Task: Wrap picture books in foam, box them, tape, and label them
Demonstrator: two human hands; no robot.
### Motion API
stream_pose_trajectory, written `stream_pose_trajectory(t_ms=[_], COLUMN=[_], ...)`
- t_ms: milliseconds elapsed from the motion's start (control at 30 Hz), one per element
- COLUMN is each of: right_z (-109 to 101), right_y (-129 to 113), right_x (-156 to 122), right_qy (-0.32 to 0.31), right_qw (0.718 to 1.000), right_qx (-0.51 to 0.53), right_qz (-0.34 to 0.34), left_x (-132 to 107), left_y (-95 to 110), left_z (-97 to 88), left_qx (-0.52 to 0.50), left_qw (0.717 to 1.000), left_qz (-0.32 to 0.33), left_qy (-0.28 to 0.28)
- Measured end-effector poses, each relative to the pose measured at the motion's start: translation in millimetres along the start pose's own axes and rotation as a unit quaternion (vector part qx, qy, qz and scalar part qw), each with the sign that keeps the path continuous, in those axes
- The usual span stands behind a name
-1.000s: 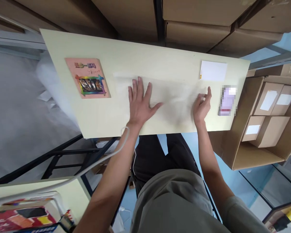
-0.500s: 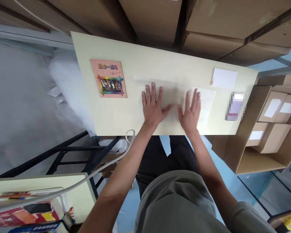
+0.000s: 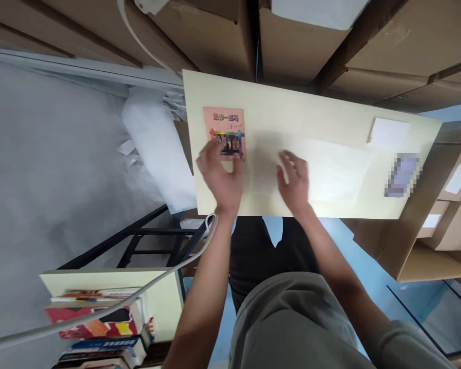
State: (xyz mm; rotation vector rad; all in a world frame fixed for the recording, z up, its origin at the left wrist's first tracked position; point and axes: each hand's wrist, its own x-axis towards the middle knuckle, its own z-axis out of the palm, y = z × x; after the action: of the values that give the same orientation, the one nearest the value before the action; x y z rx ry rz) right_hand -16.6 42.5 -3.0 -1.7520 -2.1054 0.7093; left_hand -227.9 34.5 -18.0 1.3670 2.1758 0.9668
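Observation:
A thin pink booklet (image 3: 223,117) with a rainbow-framed picture lies flat at the left of the pale table. My left hand (image 3: 223,179) hovers at its lower edge, fingers curved and apart, covering part of the picture; whether the fingertips touch it is hard to tell. My right hand (image 3: 295,182) is over the middle of the table with bent fingers, the thumb apart from them and nothing visible between. Beside it on the right, a thin whitish translucent sheet (image 3: 338,169) is spread flat on the tabletop.
A white card or pad (image 3: 389,131) and a blurred-out purple object (image 3: 402,175) lie at the right of the table (image 3: 292,102). Cardboard boxes (image 3: 292,48) line the far edge. An open carton (image 3: 411,246) stands at right; a white cable (image 3: 176,269) crosses my left forearm.
Both hands have lifted from lying flat on the sheet. The left has moved left to the booklet; the right now has bent fingers. The view has shifted left.

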Motion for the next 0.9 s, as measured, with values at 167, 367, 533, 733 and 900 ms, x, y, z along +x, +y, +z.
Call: stream_pose_trajectory(t_ms=[167,367,533,733,900], right_z=[74,88,21,-54,-34], right_y=[-79,-92,-70,-6,34], right_x=[34,38,15,-28,-41], right_qy=[-0.016,-0.018,0.024,0.074,0.055], right_qw=[0.997,0.988,0.946,0.936,0.959], right_qx=[0.054,0.096,0.266,0.238,0.128], right_qz=[0.045,0.123,0.183,0.247,0.249], left_x=[32,43,18,-37,-60], left_y=[-51,-44,18,55,48], left_z=[-22.8,-40.9,-59.6,4.1,39.3], left_qx=[-0.03,-0.185,-0.328,-0.319,-0.168], left_qw=[0.987,0.963,0.907,0.885,0.943], left_qz=[-0.155,-0.171,-0.214,-0.2,-0.152], left_qy=[-0.006,-0.096,-0.155,-0.274,-0.245])
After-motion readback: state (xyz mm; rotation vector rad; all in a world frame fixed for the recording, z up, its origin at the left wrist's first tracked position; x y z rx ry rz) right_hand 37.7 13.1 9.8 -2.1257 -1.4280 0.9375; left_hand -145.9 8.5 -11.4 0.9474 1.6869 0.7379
